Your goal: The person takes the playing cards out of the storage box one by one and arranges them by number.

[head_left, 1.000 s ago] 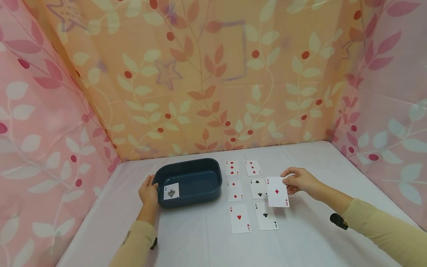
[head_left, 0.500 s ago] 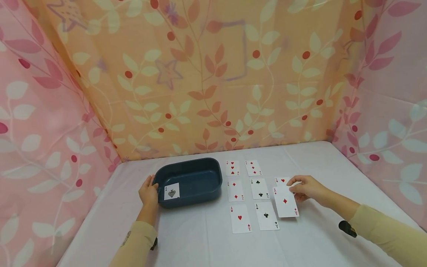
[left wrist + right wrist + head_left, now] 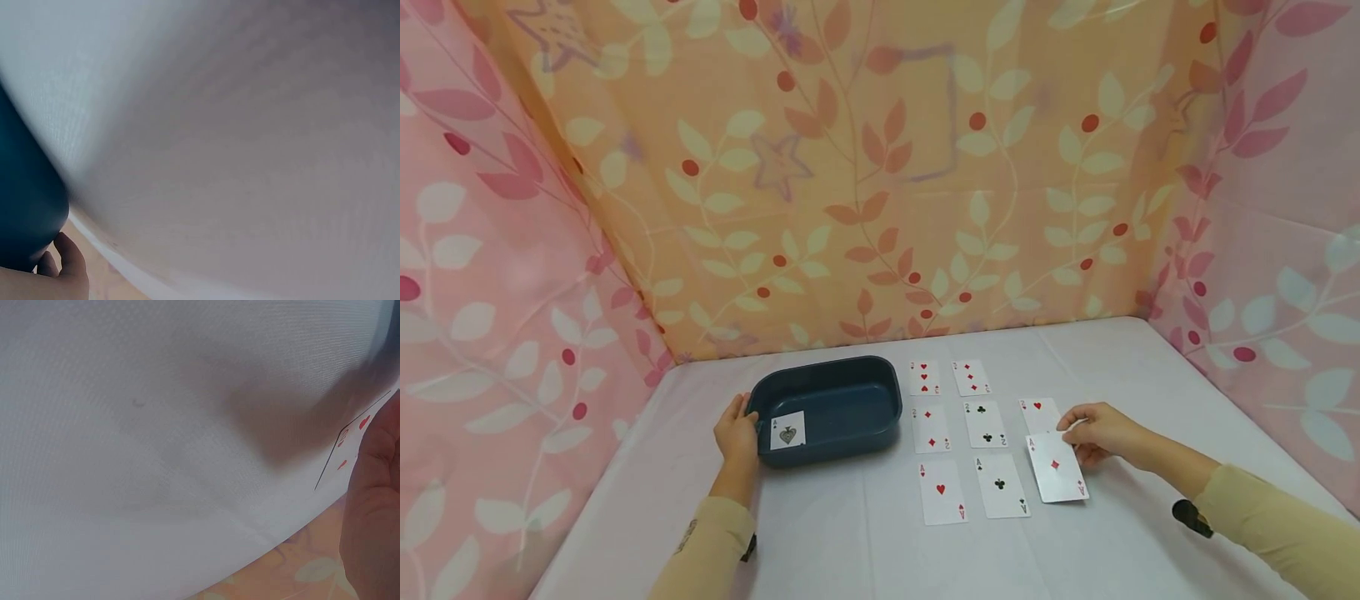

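My left hand (image 3: 736, 433) grips the left end of a dark blue rectangular basin (image 3: 880, 433), thumb at the rim. Inside the basin lies an ace of spades (image 3: 787, 430). In the left wrist view, fingers (image 3: 70, 256) touch the basin's side (image 3: 28, 187). My right hand (image 3: 1105, 437) pinches an ace of diamonds (image 3: 1056, 479) by its upper right corner, tilted just over the table. Behind that card lies a two of hearts (image 3: 1037, 408), partly covered. To its left are an ace of clubs (image 3: 1002, 492) and an ace of hearts (image 3: 942, 500).
A two of clubs (image 3: 987, 421) and a two of diamonds (image 3: 930, 427) form the middle row. Farther back lie a three of hearts (image 3: 924, 378) and a three of diamonds (image 3: 972, 377). Patterned cloth (image 3: 850, 167) walls the white table (image 3: 865, 550) at the back and sides.
The right hand has carried the ace of diamonds rightward and toward the front, from over the two of clubs to beside the ace of clubs, uncovering it. The left hand stays on the basin.
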Available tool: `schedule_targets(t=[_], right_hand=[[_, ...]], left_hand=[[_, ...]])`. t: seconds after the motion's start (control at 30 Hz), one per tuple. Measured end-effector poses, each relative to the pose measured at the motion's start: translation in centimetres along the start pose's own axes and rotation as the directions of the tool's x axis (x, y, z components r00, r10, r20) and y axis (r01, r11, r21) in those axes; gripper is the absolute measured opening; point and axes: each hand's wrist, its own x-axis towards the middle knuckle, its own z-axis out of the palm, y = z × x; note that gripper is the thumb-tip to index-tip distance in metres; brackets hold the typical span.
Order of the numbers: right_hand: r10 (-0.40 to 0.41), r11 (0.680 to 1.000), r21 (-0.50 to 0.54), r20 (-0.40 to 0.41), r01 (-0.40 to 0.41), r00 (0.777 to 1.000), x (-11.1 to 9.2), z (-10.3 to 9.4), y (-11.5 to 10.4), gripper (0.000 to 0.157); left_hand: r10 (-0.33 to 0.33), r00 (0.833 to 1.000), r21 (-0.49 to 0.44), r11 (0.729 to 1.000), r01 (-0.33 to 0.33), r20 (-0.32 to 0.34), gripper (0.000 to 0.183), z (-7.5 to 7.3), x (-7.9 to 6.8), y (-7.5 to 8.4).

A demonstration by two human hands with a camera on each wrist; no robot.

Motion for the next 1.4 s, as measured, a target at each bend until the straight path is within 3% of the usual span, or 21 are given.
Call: schedule_targets(t=[0.6, 1.17, 1.4], right_hand=[[0.097, 0.986, -0.134, 0.000, -0.096, 0.995, -0.2, -0.4, 0.6, 0.015], [0.044, 0.971, -0.235, 0.046, -0.032, 0.998, -0.3, -0.5, 0.5, 0.013], [0.010, 0.982, -0.190, 0.026, -0.005, 1.000, 0.6, -0.1, -0.6, 0.018]], left_hand=[[0.017, 1.000, -0.010, 1.000, -0.017, 0.019, 0.057, -0.2, -0.1, -0.1], [0.015, 1.000, -0.014, 1.000, -0.015, 0.011, 0.056, 0.0, 0.0, -0.2], [0.012, 1.000, -0.025, 1.000, -0.012, 0.009, 0.056, 0.1, -0.1, -0.1]])
